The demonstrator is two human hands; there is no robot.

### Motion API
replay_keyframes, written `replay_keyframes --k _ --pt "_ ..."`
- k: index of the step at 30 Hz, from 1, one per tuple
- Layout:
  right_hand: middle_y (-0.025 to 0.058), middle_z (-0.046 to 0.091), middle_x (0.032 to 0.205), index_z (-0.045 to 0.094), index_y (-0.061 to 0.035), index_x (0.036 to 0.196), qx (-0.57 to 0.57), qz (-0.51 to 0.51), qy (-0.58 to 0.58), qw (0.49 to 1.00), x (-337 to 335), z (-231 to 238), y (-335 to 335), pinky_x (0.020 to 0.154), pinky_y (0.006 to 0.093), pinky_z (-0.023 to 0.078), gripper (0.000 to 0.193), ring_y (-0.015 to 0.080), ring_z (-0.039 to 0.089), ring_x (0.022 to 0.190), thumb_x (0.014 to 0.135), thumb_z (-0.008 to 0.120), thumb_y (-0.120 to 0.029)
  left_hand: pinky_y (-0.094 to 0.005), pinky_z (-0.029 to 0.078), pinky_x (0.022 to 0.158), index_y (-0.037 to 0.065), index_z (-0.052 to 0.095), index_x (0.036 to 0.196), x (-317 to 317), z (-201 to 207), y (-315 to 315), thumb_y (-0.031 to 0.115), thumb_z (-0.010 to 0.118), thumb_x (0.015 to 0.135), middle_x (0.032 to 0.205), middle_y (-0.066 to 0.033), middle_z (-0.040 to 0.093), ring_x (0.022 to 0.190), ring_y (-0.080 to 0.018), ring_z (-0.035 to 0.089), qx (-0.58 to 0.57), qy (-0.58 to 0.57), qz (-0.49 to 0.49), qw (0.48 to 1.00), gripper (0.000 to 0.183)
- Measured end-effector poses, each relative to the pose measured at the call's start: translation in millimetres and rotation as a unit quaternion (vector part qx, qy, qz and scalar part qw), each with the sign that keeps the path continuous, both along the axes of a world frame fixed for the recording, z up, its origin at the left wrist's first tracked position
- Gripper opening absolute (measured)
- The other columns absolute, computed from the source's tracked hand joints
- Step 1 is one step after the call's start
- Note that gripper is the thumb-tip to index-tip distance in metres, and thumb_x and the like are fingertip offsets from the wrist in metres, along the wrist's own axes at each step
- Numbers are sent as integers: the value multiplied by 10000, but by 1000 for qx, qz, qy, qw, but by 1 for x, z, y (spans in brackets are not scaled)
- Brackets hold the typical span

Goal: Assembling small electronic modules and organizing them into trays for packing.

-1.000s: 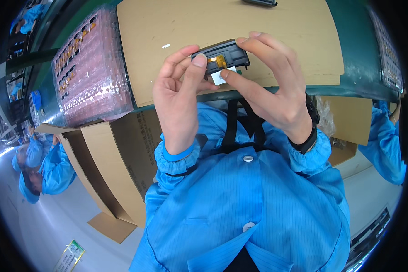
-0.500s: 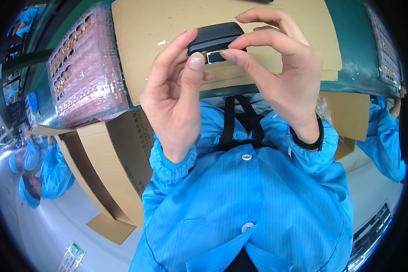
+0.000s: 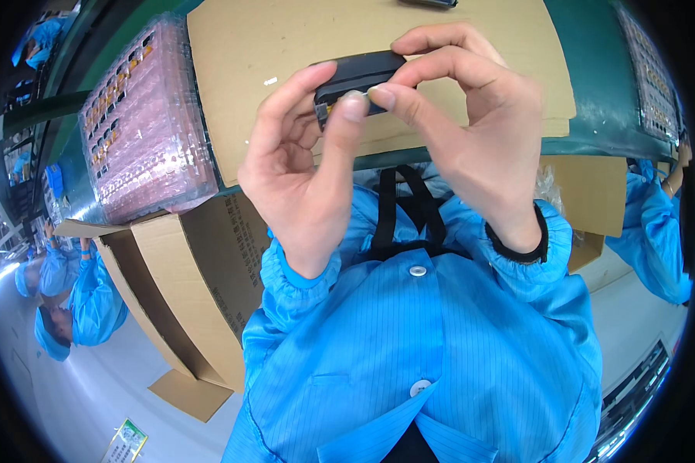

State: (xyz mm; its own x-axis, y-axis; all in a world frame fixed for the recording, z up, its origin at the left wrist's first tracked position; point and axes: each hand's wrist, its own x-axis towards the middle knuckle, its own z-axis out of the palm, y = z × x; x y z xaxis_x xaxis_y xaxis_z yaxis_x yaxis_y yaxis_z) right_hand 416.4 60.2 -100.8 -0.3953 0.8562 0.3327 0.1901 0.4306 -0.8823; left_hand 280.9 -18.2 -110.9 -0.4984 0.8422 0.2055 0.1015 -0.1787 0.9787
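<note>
A black, rounded plastic housing is held up above the cardboard-covered bench, tilted so its open front side faces me. My left hand grips its left end, with fingers behind and the thumb pressed on the front edge. From the other side my right hand pinches the right end, index finger on top and thumb at the front. The two thumb tips nearly meet. Between and under them, a small dark screen-like part at the housing's opening is mostly covered.
Cardboard covers the bench, with a small white scrap and another dark object at its far edge. Stacked clear trays of small parts stand left. Open cartons sit below the bench. Co-workers in blue are at both sides.
My left thumb has slid right along the housing's front and now covers most of the screen-like part. The housing has tilted slightly, and my right hand has shifted a little.
</note>
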Motion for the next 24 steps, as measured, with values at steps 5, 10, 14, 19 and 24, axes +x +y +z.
replay_keyframes --k 5,10,14,19,24 --pt "89 657 1007 594 41 1096 -111 -87 108 984 -11 -2 -17 817 278 498 277 149 619 965 867 722 -48 -223 488 747 -63 564 1222 4 2 1 -20 658 898 1016 -123 680 883 -103 615 11 -107 22 994 340" --pt "74 680 862 628 46 988 -355 9 258 898 -16 0 -26 725 236 524 188 103 644 805 890 712 -92 -233 466 715 -73 529 1262 6 8 4 14 667 897 953 -110 692 845 -97 601 14 -145 23 989 400" --pt "54 675 818 637 38 950 -380 24 322 867 -21 -5 -28 696 228 520 152 94 638 750 903 698 -93 -238 467 718 -70 530 1251 7 9 2 12 678 886 931 -119 690 833 -103 600 17 -138 43 989 402" --pt "46 670 798 638 37 934 -361 -6 340 868 -27 -8 -22 669 225 511 139 83 623 725 907 687 -90 -235 469 735 -64 513 1259 17 13 10 1 685 876 903 -113 680 843 -115 606 40 -135 63 988 424" --pt "36 660 786 637 39 933 -317 -52 319 892 -34 1 -23 637 217 493 129 65 603 707 911 674 -83 -250 481 799 -33 466 1263 15 15 13 -39 689 858 977 -142 661 903 -141 625 44 -144 37 988 462"
